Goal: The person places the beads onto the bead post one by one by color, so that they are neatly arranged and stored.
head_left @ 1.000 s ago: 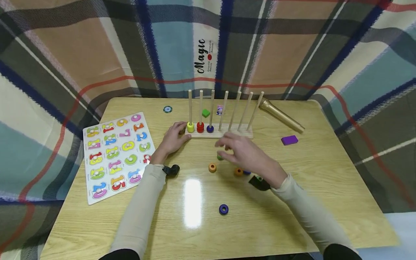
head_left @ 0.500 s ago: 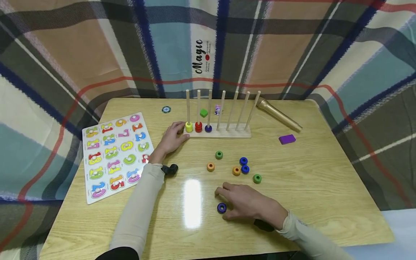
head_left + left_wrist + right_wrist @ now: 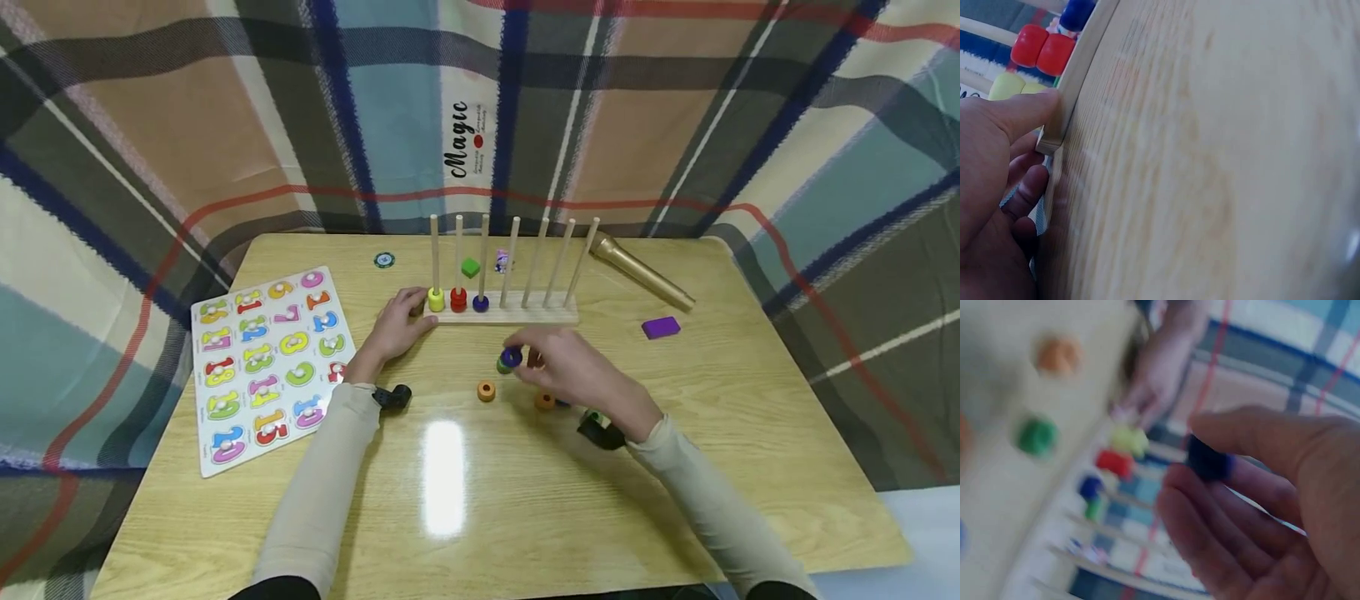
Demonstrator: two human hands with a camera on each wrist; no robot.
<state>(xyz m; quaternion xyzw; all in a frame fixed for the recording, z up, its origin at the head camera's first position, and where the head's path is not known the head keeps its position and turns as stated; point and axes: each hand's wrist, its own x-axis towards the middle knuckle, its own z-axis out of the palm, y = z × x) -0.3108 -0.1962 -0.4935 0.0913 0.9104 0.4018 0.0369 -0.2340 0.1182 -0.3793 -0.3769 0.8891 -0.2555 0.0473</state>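
Observation:
A wooden peg rack [image 3: 525, 316] stands at the table's far middle, with a yellow ring [image 3: 436, 300], red rings [image 3: 458, 298] and a blue ring [image 3: 481, 303] on its three left pegs. My left hand [image 3: 415, 305] rests at the rack's left end, its thumb [image 3: 1022, 112] pressed against the base [image 3: 1079, 81]. My right hand [image 3: 525, 358] hovers in front of the rack and pinches a dark blue ring [image 3: 512, 358], blurred in the right wrist view [image 3: 1209, 459]. On the table under it lie loose orange rings [image 3: 487, 390] [image 3: 544, 401]; other rings are mostly hidden by the hand.
A number puzzle board [image 3: 270, 362] lies at the left. Behind the rack are a green cube [image 3: 470, 267] and a round token [image 3: 384, 260]. A gold cylinder [image 3: 643, 271] and a purple block [image 3: 661, 327] lie at the right. Plaid cloth surrounds the table.
My right hand dropped from the rack to the table's front, took up the dark blue ring there and carried it back toward the rack. The left hand stayed put.

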